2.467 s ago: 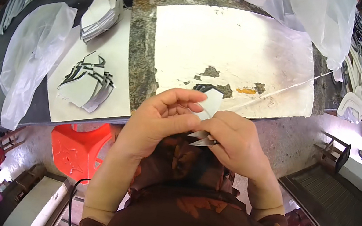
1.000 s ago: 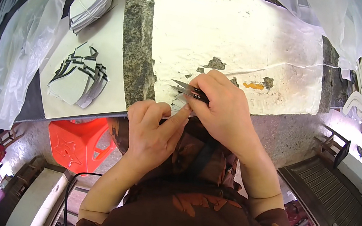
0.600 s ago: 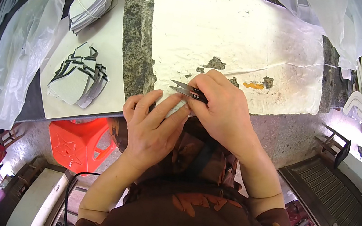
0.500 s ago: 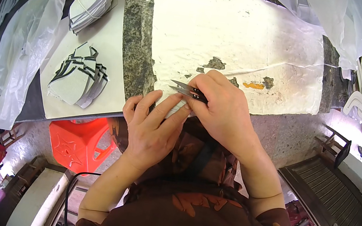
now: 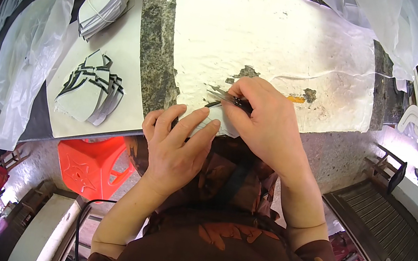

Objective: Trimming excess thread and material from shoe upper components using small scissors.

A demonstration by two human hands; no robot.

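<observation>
Right hand: the right hand [image 5: 270, 124] is closed around small metal snips [image 5: 223, 98], blades poking out leftward past the fingertips.
Left hand: the left hand [image 5: 176, 144] lies flat, fingers spread, pressing on a white cut piece [image 5: 214, 124] at the near edge of the stone slab [image 5: 155, 40].
Piece and grip: the white piece sits just under the snips, between both hands.
White sheet: a worn white sheet [image 5: 267, 41] covers the slab.
Stacks: a fanned stack of white, dark-edged pieces [image 5: 89, 95] lies on a pale board [image 5: 124, 111] to the left; a banded bundle [image 5: 103, 4] sits farther back.
Stool: a red plastic stool [image 5: 91, 164] stands below the board.
</observation>
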